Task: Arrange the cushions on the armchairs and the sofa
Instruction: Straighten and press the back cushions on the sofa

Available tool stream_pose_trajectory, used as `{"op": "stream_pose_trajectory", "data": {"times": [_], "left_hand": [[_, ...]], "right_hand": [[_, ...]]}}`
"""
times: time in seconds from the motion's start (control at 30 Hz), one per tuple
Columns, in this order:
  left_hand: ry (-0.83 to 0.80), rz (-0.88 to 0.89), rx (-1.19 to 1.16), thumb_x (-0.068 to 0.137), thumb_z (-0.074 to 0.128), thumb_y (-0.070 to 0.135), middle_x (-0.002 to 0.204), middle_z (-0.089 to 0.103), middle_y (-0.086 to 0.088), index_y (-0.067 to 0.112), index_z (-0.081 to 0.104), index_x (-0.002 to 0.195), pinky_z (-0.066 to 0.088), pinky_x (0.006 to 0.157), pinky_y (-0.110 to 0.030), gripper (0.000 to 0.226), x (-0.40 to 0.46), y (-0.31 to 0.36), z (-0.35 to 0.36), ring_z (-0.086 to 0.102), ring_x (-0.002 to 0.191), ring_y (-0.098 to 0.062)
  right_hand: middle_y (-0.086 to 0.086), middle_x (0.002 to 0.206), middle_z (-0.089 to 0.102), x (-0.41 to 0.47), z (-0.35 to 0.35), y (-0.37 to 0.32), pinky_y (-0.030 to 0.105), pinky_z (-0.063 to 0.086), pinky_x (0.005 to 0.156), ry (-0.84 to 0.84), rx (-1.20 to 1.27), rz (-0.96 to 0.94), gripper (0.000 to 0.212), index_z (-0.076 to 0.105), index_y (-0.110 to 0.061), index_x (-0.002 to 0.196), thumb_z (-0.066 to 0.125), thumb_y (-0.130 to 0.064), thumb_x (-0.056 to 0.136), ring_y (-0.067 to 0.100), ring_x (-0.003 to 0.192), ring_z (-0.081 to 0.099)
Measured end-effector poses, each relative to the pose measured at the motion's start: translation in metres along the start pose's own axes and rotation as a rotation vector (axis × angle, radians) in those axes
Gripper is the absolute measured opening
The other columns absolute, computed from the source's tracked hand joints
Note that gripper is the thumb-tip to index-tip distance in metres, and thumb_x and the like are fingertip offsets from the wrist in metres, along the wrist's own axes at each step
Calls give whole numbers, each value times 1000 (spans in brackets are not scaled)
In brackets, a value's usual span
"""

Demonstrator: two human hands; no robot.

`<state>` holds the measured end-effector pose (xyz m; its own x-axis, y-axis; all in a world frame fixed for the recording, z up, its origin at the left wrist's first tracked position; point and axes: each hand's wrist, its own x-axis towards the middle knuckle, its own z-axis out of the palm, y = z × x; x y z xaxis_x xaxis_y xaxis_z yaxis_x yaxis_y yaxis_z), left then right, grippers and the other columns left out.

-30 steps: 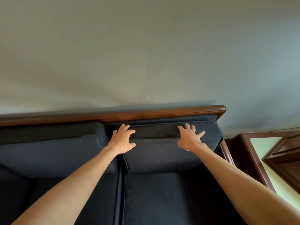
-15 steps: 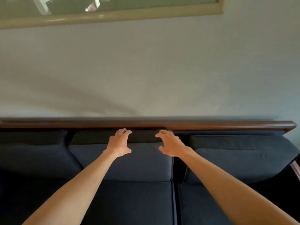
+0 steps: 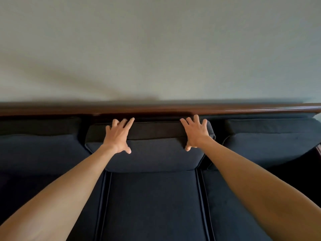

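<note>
Head view, left to right: a dark back cushion [image 3: 40,145] leans at the far left of the sofa [image 3: 152,202]. My left hand [image 3: 118,136] lies on the upper left part of the middle back cushion [image 3: 152,153], fingers straight and spread over its top edge, thumb down the front. My right hand [image 3: 196,133] rests the same way near the cushion's upper right corner, fingers splayed, gripping nothing. This cushion leans against the wooden back rail [image 3: 243,109]. Another back cushion [image 3: 271,146] stands just beside it on the right.
</note>
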<state>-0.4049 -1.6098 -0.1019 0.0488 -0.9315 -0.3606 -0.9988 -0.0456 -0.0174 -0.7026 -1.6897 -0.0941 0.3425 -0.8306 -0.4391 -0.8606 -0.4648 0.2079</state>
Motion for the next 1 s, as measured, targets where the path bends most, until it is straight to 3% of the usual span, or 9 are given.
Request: {"op": "stream_pose_trajectory", "data": {"times": [0.1,0.2,0.5,0.63,0.73,0.83,1.0], "left_hand": [[63,-6,-8,54,88,52,145,41,-1,27,18,152,35,102,-55,123,-1,2,4,29,131,-31],[89,5,4,52,88,54,140,46,1,28,26,149,35,100,-54,118,0,8,-3,32,128,-30],[102,34,-31,53,89,54,140,47,1,30,28,149,36,101,-54,116,3,23,-3,34,128,-30],[100,54,-42,60,86,53,149,37,2,31,18,153,35,102,-53,118,4,19,-5,30,130,-31],[107,36,-30,72,81,48,158,23,1,29,12,156,33,106,-51,110,2,17,-5,25,135,-31],[109,34,-18,81,74,42,163,11,0,28,9,156,30,110,-50,100,2,12,-3,21,141,-31],[35,45,-45,80,72,47,165,1,0,27,4,157,24,114,-52,105,4,10,-4,11,147,-31]], "right_hand": [[0,141,41,-3,2,3,59,34,102,39,1,2,115,24,-21,148,83,-59,57,36,136,24],[-4,133,48,-6,2,10,56,36,98,51,-1,15,108,31,-23,144,83,-60,57,34,132,29],[-3,138,43,-9,6,26,61,38,96,26,-43,62,114,24,-27,148,83,-60,57,34,134,26],[3,149,32,-10,6,23,62,37,98,47,-15,112,120,11,-25,154,83,-56,63,36,140,20],[9,160,12,-14,12,15,64,35,103,87,34,130,116,1,-20,156,81,-43,75,38,145,14],[11,163,1,-17,20,3,72,23,108,109,90,138,105,-4,-18,156,73,-27,85,40,148,6],[13,164,-10,-12,20,-11,77,7,108,68,150,174,103,-12,-15,155,67,-28,89,43,149,-9]]}}
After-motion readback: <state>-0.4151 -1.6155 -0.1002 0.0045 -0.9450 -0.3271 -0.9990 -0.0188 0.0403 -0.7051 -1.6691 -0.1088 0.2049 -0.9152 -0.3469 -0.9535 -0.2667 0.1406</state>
